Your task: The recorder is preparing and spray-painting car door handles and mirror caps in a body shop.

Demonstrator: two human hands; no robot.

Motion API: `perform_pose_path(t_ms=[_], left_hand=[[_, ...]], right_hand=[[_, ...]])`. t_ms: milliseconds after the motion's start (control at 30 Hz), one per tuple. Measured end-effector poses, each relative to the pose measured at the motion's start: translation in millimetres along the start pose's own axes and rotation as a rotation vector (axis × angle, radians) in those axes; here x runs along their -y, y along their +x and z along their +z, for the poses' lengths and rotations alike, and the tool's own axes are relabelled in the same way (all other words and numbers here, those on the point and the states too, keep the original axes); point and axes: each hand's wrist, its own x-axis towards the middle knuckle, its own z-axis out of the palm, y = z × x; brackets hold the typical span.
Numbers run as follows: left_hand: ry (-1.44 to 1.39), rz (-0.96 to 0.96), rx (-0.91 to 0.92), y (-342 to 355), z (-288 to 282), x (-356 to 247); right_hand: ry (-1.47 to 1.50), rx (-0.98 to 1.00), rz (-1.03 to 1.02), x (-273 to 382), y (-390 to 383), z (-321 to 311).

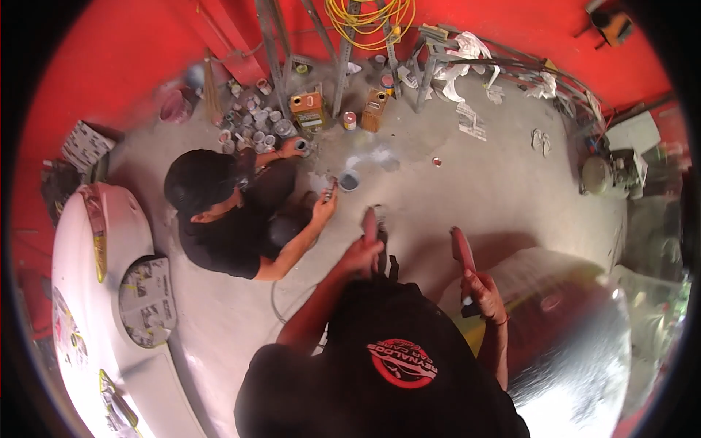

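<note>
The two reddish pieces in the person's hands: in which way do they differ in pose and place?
The left piece, in the left hand, points nearly straight up the picture, while the right piece, in the right hand, leans toward the upper left. The left piece is nearer to the co-worker; the right piece is nearer to the shiny surface. Both are long, narrow and reddish.

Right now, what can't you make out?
All in the head view:
Left hand: blurred, grip unclear.
Reddish object at the right hand: too blurred to identify.
Item in the co-worker's near hand: too small.
White car part: lower end cut off by the picture's edge.
</note>
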Motion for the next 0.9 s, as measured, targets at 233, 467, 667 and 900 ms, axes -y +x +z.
perform_pose_path(t_ms=[233,467,667,900], left_hand=[[-0.693,0.001,-0.104,136,-4,-131],[-1.366,0.266,-0.064,230,-8,-160],[-1.247,0.46,-0.331,279,49,-169],[-1.746,0.714,-0.553,334,114,-119]], right_hand=[[-0.028,-0.128,0.212,36,97,-116],[-0.165,0.198,0.101,143,273,-191],[-0.187,0.392,0.152,213,425,-229],[-0.319,0.604,0.207,241,493,-207]])
